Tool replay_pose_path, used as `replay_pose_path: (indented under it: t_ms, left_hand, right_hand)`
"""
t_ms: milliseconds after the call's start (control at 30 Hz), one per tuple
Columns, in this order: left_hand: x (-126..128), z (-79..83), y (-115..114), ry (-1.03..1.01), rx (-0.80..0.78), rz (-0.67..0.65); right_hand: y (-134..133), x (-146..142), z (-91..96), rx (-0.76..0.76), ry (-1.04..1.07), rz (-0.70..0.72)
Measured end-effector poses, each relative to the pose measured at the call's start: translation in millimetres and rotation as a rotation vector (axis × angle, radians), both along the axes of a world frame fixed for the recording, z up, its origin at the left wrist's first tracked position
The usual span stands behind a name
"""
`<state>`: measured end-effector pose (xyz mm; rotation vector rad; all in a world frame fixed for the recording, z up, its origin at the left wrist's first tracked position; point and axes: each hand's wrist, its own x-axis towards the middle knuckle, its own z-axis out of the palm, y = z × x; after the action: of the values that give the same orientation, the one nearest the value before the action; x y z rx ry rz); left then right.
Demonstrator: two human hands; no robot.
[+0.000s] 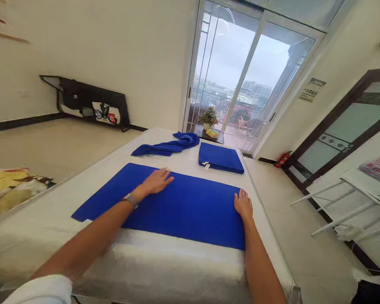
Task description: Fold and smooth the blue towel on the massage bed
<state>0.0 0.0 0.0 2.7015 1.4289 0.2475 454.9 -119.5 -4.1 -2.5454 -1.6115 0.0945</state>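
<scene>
A large blue towel (183, 207) lies spread flat across a white plastic-wrapped mattress (164, 261). My left hand (156, 181) rests flat on the towel near its far edge, fingers stretched out. My right hand (242, 204) lies flat on the towel's right end, fingers extended. Neither hand holds anything. Farther back on the mattress a folded blue towel (221, 158) sits at the right. A crumpled blue towel (169, 145) lies to its left.
A glass sliding balcony door (240, 80) stands beyond the mattress, with a potted plant (208, 118) on a small table. A black rack (88, 103) leans on the left wall. A red fire extinguisher (282, 159) and a white drying rack (348, 198) are at the right.
</scene>
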Motion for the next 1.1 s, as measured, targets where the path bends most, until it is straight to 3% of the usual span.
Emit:
replay_pose_path:
  t_ms: [133, 233, 333, 533, 633, 767, 867, 967, 1100]
  left_hand:
    - [91, 2.7, -22, -0.051, -0.057, -0.051]
    - [106, 3.0, -23, -0.079, -0.082, -0.044]
    - [75, 2.3, -15, -0.082, -0.094, -0.015]
    - [-45, 4.7, 8, -0.001, -0.102, 0.246]
    - [-82, 5.3, 13, -0.004, -0.076, 0.375]
    - [-89, 3.7, 14, -0.009, -0.056, 0.422]
    - [-84, 2.8, 15, -0.013, -0.087, 0.442]
    - [-82, 3.0, 16, -0.02, -0.105, 0.451]
    - [-83, 4.6, 15, -0.036, -0.083, 0.445]
  right_hand:
    - [-3, -2, 5.4, -0.019, 0.001, -0.008]
    - [-3, -2, 8.3, -0.051, 0.01, -0.018]
    - [-2, -1, 9.0, -0.062, 0.005, -0.017]
    - [-1, -3, 7.0, -0.057, -0.01, -0.02]
    - [-1, -3, 10.0, -0.077, -0.027, -0.027]
    - [-1, -4, 22.5, -0.146, -0.054, -0.043]
    - [4, -29, 35.7, -0.124, -0.131, -0.027]
    - [16, -88, 44.6, -0.024, -0.139, 0.168]
    - [37, -185, 41.2, -0.027, 0.037, 0.523]
